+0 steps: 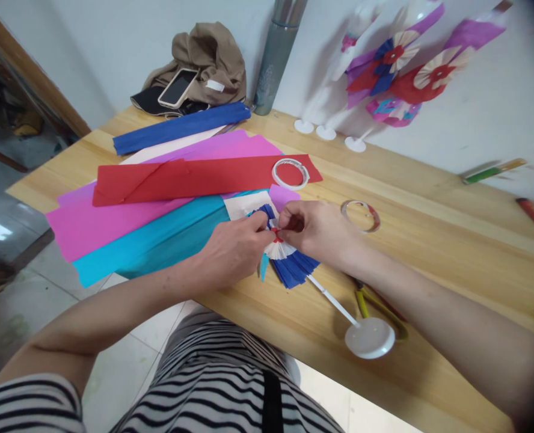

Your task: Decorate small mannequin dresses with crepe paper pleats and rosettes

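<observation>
Both hands meet over a pleated paper decoration (294,267) in blue and white, with a red centre and a bit of turquoise. A thin white stick (334,300) runs from it to a round white base (370,338), lying on its side. My left hand (237,249) is closed with thumb and forefinger on the decoration's left side. My right hand (314,231) pinches at the red centre from the right. Fingers cover part of the middle, so any small piece between them is hidden.
Crepe paper sheets in red (181,177), pink (109,222) and turquoise (168,240) lie left, near a blue roll (181,127). Tape rolls (290,174) (361,216), yellow-handled scissors (384,310), a flask (278,60), a phone (177,88) and finished stands (355,143) surround them.
</observation>
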### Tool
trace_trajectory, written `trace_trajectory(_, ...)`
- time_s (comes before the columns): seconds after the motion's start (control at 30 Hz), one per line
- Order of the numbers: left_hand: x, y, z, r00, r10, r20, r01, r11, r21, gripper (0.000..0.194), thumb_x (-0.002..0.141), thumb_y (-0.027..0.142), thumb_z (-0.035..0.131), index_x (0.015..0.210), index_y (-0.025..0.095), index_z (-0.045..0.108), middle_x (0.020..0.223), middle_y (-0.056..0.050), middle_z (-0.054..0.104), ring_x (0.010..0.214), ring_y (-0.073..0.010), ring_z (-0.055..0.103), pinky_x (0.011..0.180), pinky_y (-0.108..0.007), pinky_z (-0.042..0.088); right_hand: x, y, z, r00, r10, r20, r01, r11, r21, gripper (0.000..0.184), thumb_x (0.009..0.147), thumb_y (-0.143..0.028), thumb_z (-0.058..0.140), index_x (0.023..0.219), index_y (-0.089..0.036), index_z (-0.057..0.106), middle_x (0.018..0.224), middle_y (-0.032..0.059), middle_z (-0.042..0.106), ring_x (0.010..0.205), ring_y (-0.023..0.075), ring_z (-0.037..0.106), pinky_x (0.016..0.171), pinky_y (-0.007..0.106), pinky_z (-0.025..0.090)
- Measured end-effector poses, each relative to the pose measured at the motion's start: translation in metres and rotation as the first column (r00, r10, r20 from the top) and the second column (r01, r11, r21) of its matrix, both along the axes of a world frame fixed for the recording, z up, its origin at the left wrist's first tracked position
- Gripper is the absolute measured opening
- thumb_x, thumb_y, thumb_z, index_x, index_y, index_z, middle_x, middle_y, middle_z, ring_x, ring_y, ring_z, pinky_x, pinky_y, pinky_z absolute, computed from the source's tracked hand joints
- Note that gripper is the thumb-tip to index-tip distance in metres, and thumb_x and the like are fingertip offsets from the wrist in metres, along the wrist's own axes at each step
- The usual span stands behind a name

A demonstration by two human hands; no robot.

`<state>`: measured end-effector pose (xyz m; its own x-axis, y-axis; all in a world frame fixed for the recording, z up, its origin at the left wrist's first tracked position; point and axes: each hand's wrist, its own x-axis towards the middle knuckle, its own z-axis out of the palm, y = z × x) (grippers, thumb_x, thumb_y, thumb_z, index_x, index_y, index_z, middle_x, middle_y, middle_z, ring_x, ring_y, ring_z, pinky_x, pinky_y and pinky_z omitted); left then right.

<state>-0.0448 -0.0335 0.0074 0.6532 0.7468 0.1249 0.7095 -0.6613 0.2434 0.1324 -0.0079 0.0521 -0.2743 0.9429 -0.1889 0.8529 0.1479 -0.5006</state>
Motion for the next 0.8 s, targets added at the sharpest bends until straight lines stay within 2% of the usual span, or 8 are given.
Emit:
trace_trajectory(0.3,0.003,0.002,-0.004,1.000,-0.026,0.003,0.026,1.000,0.017,0.026,0.094,0.010,0.044,0.095,0.015,0.069,0.100,-0.008,0.065,0.077,-0.0163,0.061,0.053,-0.027,0.038,0.006,-0.005,-0.007,0.990,0.108,0.090,-0.116,0.990,0.084,0.017,0.073,-0.005,0.058,0.074,-0.020,0.064,0.066,0.0014,0.068,0.059,0.0159,0.058,0.058,0.028,0.038)
trace_trajectory(0.6,0.002,0.003,-0.005,0.999,-0.042,-0.002,0.042,0.999,0.023,0.026,0.096,0.010,0.045,0.103,0.014,0.070,0.102,-0.008,0.066,0.080,-0.0170,0.062,0.055,-0.027,0.042,0.012,-0.009,-0.011,0.980,0.191,0.057,-0.196,0.975,0.107,0.026,0.074,-0.002,0.053,0.084,-0.018,0.071,0.084,0.0065,0.072,0.067,0.0172,0.060,0.062,0.029,0.041)
trace_trajectory(0.8,0.000,-0.001,-0.008,0.999,-0.050,0.015,0.049,0.997,0.062,0.027,0.098,0.011,0.044,0.107,0.015,0.069,0.105,-0.006,0.067,0.082,-0.0166,0.062,0.057,-0.026,0.043,0.015,-0.011,-0.014,0.980,0.200,0.008,-0.200,0.972,0.125,0.023,0.079,-0.007,0.056,0.085,-0.020,0.073,0.083,0.0073,0.071,0.068,0.0199,0.062,0.064,0.032,0.043)
